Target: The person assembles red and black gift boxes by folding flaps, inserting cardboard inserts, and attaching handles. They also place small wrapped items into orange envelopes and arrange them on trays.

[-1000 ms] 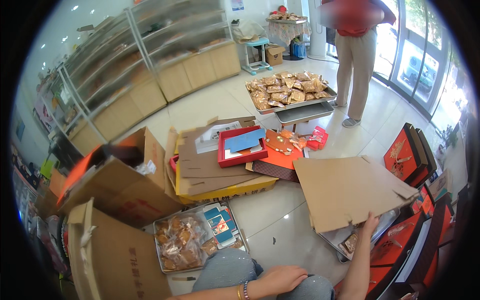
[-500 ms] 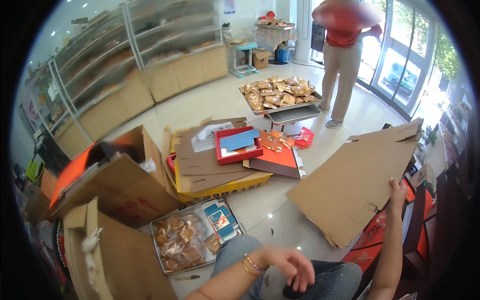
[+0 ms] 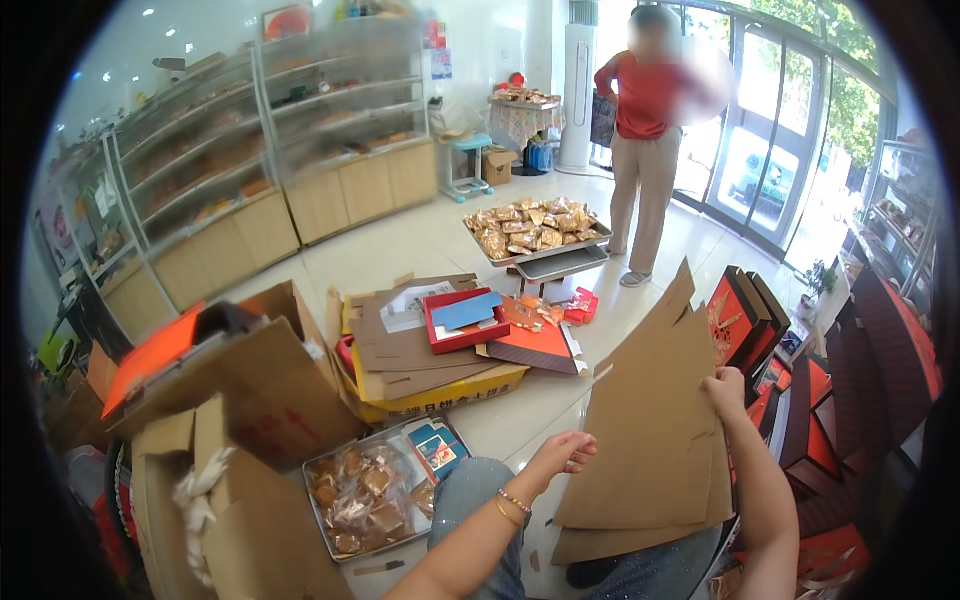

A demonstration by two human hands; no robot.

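Note:
Flattened brown cardboard sheets [image 3: 640,440] stand upright and tilted over my lap, their lower edge by my knees. At their upper right edge, my right hand [image 3: 728,392] is closed on the cardboard. My left hand [image 3: 565,455], with beads and a bangle at the wrist, hovers beside the left edge with loosely bent fingers and nothing visible in them. Left of my knee, a metal tray [image 3: 372,547] on the floor holds clear-wrapped baked goods [image 3: 365,495] and a blue printed box [image 3: 437,448].
Ahead lies a yellow carton [image 3: 450,388] topped with flat cardboard and a red box [image 3: 468,337]. Large open cartons [image 3: 250,390] stand at left; red and dark gift boxes [image 3: 800,420] crowd the right. Beyond are a tray of packets [image 3: 535,230] and a standing person [image 3: 640,130].
My right hand has brought the cardboard leftward and closer, turning it more upright over my lap. My left hand has risen toward its left edge. The view has shifted.

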